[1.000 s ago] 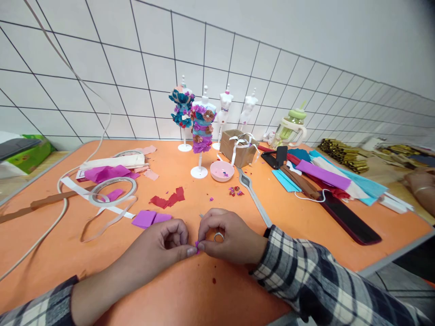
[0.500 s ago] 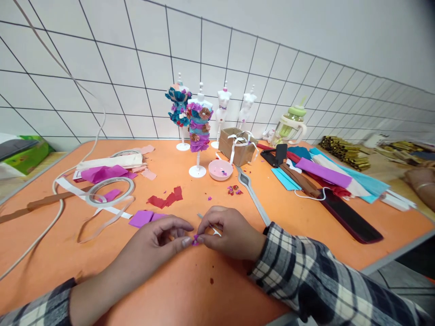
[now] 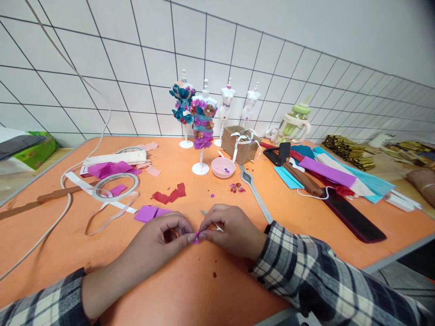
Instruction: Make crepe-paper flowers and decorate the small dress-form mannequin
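The left hand [image 3: 159,242] and the right hand [image 3: 233,231] both pinch one tiny purple paper piece [image 3: 196,237] between closed fingertips, low over the orange table [image 3: 204,290]. Four small mannequins [image 3: 203,120] stand behind, two decorated.

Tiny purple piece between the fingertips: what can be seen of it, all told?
The tiny purple piece is a magenta-purple scrap, seemingly crepe paper, bunched up rather than flat. It sits low over the orange table, near centre, pinched from both sides between fingertips of the left hand and right hand. Its folds, and whether it touches the table, are too small to tell.
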The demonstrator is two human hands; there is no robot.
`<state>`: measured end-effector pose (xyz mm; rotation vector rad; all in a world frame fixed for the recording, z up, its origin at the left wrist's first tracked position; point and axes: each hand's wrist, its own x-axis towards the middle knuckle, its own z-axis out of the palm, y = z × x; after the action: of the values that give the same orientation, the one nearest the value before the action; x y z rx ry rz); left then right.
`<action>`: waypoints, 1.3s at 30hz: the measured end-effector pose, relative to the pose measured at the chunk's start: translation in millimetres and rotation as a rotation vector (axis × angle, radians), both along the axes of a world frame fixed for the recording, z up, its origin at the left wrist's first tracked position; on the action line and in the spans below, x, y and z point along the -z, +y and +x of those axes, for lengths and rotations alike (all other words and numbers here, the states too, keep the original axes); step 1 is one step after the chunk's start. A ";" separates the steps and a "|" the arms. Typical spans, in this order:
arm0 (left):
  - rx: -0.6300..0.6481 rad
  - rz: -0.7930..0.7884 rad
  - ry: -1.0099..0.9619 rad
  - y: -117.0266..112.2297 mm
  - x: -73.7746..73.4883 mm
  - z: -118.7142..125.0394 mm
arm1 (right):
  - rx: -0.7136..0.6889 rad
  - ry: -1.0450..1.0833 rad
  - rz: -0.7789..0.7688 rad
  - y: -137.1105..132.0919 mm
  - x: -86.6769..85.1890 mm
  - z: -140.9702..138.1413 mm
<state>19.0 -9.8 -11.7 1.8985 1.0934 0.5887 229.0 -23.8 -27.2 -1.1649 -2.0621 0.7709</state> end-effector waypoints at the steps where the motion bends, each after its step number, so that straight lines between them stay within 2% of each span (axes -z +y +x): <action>1: 0.003 -0.010 -0.004 0.6 0.2 -0.2 | 0.004 -0.004 -0.002 0.0 -0.1 0.0; 10: 0.023 -0.017 0.016 -0.3 1.9 0.0 | -0.016 0.027 0.014 -3.5 -1.9 -2.0; 12: -0.020 0.011 0.005 -2.3 0.4 -1.2 | 0.000 0.029 -0.001 -2.9 -4.4 -1.8; 14: -0.149 0.070 -0.066 2.9 -1.9 -2.4 | 0.042 0.047 -0.008 -1.4 -8.8 -0.4; 17: -0.356 0.144 -0.116 35.3 -5.8 2.8 | 0.090 0.123 0.007 2.0 -15.7 4.1; 20: -0.502 0.230 -0.168 90.7 -7.4 23.7 | 0.139 0.201 0.048 6.8 -17.8 9.9; 23: -0.469 0.233 -0.166 140.1 -4.1 51.8 | 0.214 0.216 0.069 12.7 -15.5 15.5; 26: -0.393 0.220 -0.162 163.4 2.0 69.6 | 0.288 0.190 0.086 18.6 -11.9 20.3; 29: -0.390 0.187 -0.176 166.2 4.6 71.4 | 0.319 0.166 0.106 23.0 -7.3 22.7; 31: -0.417 0.172 -0.199 163.7 0.3 66.9 | 0.332 0.152 0.122 25.2 -4.2 23.1; 33: -0.444 0.174 -0.231 160.4 -11.3 59.9 | 0.337 0.135 0.136 27.4 -2.0 23.6; 36: -0.463 0.193 -0.291 152.0 -38.6 44.9 | 0.322 0.121 0.166 30.8 -0.2 26.7; 39: -0.434 0.182 -0.353 130.9 -60.1 23.5 | 0.327 0.119 0.211 33.1 2.9 32.5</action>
<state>42.5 121.1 48.5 1.6202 1.2503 1.2532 261.6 9.3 -30.0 -1.2604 -1.7484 0.4432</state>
